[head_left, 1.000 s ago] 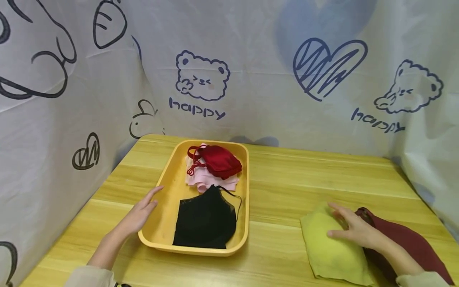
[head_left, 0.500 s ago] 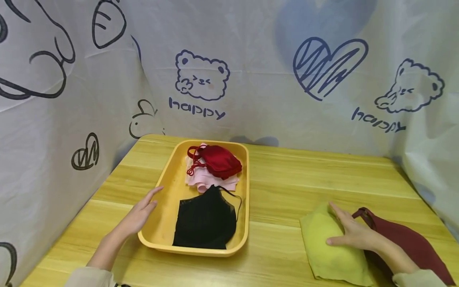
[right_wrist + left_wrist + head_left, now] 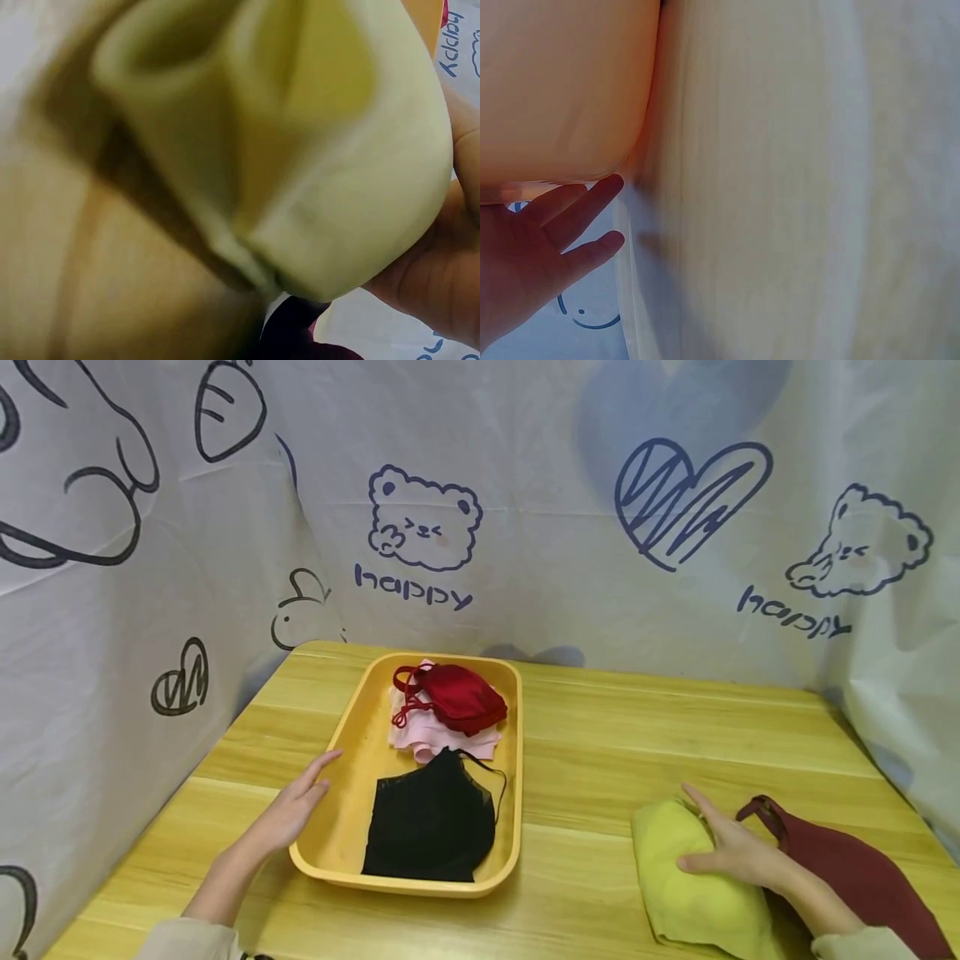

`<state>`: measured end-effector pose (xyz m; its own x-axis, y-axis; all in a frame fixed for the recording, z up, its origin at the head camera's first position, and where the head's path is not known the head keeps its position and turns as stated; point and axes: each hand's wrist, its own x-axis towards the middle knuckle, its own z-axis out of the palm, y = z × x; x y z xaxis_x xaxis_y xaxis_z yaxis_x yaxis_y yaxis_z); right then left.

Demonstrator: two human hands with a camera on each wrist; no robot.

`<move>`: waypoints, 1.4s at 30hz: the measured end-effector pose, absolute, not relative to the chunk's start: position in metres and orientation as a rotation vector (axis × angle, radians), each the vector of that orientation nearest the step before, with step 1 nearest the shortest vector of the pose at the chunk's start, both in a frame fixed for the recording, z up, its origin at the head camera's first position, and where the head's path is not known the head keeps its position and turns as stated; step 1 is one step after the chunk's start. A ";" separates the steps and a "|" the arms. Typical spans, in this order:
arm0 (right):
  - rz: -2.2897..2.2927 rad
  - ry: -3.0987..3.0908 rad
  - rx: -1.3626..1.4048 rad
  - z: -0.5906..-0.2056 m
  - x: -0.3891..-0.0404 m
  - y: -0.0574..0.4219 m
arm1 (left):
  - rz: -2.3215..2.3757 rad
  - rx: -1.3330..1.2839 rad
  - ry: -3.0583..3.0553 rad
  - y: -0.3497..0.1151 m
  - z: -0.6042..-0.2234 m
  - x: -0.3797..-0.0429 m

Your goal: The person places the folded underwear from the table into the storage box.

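On the right of the table, a folded yellow bra (image 3: 690,877) lies with its rounded cups bulging. My right hand (image 3: 746,856) grips it from the right, thumb across the top and forefinger stretched along the far edge; the other fingers are hidden. In the right wrist view, the yellow bra (image 3: 352,165) shows curled layers against my palm (image 3: 442,277). A maroon bra (image 3: 855,868) lies partly behind that forearm. My left hand (image 3: 292,806) rests by the left rim of a yellow tray (image 3: 330,860), fingers extended and touching its outer side (image 3: 570,97).
Inside the tray, a black bra (image 3: 431,822) lies at the near end. A red satin item with cords (image 3: 465,697) sits on folded pink cloth (image 3: 427,731) at the far end. White sheets with drawings (image 3: 555,552) hang behind and beside the wooden table (image 3: 600,718).
The right hand has shifted slightly around the yellow bra, whose far left edge has drawn in and whose cups now bulge more. The left hand and tray stay put.
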<state>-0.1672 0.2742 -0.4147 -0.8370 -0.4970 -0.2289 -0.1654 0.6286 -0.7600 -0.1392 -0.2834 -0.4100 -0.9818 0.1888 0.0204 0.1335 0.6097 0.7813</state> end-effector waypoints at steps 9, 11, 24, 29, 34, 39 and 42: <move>-1.113 2.549 -0.555 -0.414 -0.164 0.266 | 1.318 0.269 2.766 -0.283 -0.410 -0.139; -1.157 2.541 -0.561 -0.415 -0.164 0.263 | 1.319 0.270 2.765 -0.283 -0.410 -0.139; -1.305 2.505 -0.556 -0.405 -0.162 0.249 | 1.309 0.271 2.779 -0.283 -0.411 -0.139; -1.332 2.508 -0.523 -0.407 -0.161 0.245 | 1.298 0.266 2.791 -0.284 -0.411 -0.140; -1.364 2.530 -0.490 -0.404 -0.160 0.240 | 1.303 0.268 2.792 -0.284 -0.411 -0.140; -1.400 2.550 -0.493 -0.401 -0.158 0.235 | 1.292 0.265 2.801 -0.283 -0.410 -0.139; -1.451 2.536 -0.487 -0.400 -0.159 0.233 | 1.290 0.263 2.803 -0.283 -0.410 -0.139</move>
